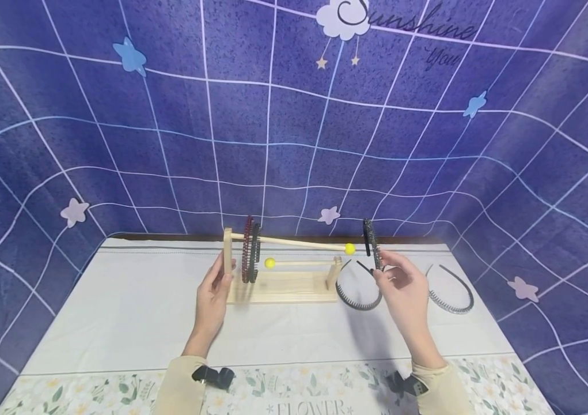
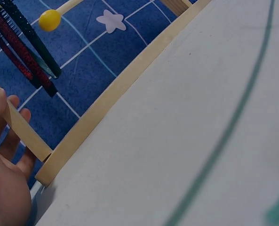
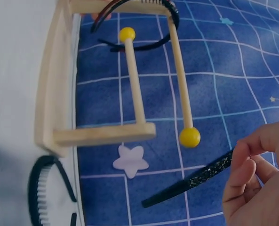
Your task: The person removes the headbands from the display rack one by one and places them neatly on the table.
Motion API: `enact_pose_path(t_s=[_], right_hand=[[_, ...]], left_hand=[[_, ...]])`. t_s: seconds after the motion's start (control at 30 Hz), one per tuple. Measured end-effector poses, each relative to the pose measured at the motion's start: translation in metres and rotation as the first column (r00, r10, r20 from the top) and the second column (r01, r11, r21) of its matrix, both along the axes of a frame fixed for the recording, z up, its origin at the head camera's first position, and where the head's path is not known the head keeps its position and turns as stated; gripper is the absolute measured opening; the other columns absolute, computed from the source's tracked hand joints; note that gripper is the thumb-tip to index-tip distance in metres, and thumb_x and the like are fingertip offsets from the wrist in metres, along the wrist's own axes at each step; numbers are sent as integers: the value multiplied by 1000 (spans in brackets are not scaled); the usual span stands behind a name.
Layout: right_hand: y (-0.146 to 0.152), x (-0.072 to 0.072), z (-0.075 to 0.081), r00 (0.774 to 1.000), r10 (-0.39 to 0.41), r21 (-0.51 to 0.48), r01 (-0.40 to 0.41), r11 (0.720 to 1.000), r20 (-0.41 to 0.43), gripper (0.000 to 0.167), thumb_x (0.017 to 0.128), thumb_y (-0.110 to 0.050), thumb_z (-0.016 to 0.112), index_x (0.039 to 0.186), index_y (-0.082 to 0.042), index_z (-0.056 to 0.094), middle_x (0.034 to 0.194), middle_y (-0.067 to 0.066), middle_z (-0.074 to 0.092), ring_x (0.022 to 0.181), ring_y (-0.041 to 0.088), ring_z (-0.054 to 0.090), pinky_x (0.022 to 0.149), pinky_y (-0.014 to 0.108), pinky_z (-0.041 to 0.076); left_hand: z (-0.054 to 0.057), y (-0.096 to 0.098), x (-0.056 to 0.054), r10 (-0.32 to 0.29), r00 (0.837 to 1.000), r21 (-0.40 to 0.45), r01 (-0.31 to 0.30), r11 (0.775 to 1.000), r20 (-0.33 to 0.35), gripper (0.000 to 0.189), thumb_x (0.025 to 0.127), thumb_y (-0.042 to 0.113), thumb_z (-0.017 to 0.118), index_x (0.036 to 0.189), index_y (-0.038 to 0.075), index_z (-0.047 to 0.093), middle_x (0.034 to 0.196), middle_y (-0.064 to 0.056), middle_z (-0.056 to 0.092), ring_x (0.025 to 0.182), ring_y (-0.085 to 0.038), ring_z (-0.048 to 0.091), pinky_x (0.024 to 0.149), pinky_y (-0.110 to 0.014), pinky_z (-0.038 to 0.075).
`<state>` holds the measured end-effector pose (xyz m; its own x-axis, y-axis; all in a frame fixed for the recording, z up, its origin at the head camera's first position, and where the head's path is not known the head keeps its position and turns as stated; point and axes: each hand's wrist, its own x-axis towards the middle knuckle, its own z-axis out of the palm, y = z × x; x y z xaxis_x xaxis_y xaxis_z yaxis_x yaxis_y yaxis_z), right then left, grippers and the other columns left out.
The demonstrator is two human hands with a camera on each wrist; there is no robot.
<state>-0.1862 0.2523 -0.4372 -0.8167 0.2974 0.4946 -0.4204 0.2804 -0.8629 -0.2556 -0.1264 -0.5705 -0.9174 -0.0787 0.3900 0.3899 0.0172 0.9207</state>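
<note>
My left hand grips the left upright of a wooden rack, thumb in front and fingers behind. From that upright a long rod runs right and ends in a yellow ball. A red glittery headband and a dark headband hang on it near the upright. Right of the ball, my right hand pinches a black glittery headband, held upright above the table. In the right wrist view one tip of this headband points toward the rack.
A dark toothed headband lies on the table just right of the rack, and a grey one lies farther right. The rack's shorter right upright carries a lower rod with a yellow ball. A blue cloth stands behind.
</note>
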Motion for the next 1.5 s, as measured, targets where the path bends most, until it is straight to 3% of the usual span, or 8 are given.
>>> enact_pose_path(t_s=[0.27,0.47,0.63,0.8,1.07,1.2,1.4,1.5], right_hand=[[18,9,-7,993,-68,121,56,991,97,43,88,21,73,126,1,79,106,6,77,71,4,71,59,17,63],[32,14,-14,989,-125,215,106,971,78,44,88,21,75,125,-3,80,110,18,78,71,1,70,56,16,61],[41,18,-19,989,-138,271,118,955,54,45,87,18,78,126,-3,79,111,18,79,73,-2,68,56,14,59],[45,23,-22,988,-128,257,103,961,84,35,92,8,84,125,-2,79,114,17,78,79,-2,68,60,13,60],[49,30,-23,978,-162,281,120,952,133,15,95,-6,89,108,-7,82,107,-7,74,80,1,69,56,17,62],[52,33,-26,981,-154,315,112,943,114,15,91,-4,91,101,-8,82,106,0,76,82,1,69,57,17,62],[59,41,-32,985,-151,335,115,935,83,23,84,2,96,101,-6,84,124,9,72,95,-1,68,70,10,62],[63,44,-35,989,-137,340,109,934,61,27,80,5,97,102,-4,84,130,11,70,95,-1,67,70,9,63]], left_hand=[[-1,0,-1,2,1000,-13,-2,1000,10,57,118,15,54,173,21,40,159,-28,57,151,-41,52,125,-19,44],[0,0,0,11,1000,-22,-10,1000,11,57,118,14,53,173,19,40,157,-24,60,151,-38,53,126,-18,43],[-1,0,1,10,1000,-12,-10,1000,7,57,118,11,53,173,17,40,155,-23,62,150,-39,53,126,-17,42],[-1,-1,0,7,1000,-9,-7,1000,8,57,118,12,54,173,17,40,155,-22,62,150,-38,54,126,-17,43],[-1,0,0,15,1000,-15,-15,1000,6,56,118,12,54,172,17,41,155,-23,62,148,-37,55,125,-18,44],[-1,0,-1,9,1000,5,-9,1000,-8,56,118,11,54,172,15,41,156,-29,59,149,-38,55,125,-20,45],[-1,0,-1,9,1000,8,-9,1000,-16,56,118,11,54,172,15,41,154,-31,58,148,-36,56,125,-19,45],[-1,0,-2,13,1000,4,-13,1000,-12,56,118,11,54,172,15,41,154,-31,58,148,-36,56,125,-18,45]])
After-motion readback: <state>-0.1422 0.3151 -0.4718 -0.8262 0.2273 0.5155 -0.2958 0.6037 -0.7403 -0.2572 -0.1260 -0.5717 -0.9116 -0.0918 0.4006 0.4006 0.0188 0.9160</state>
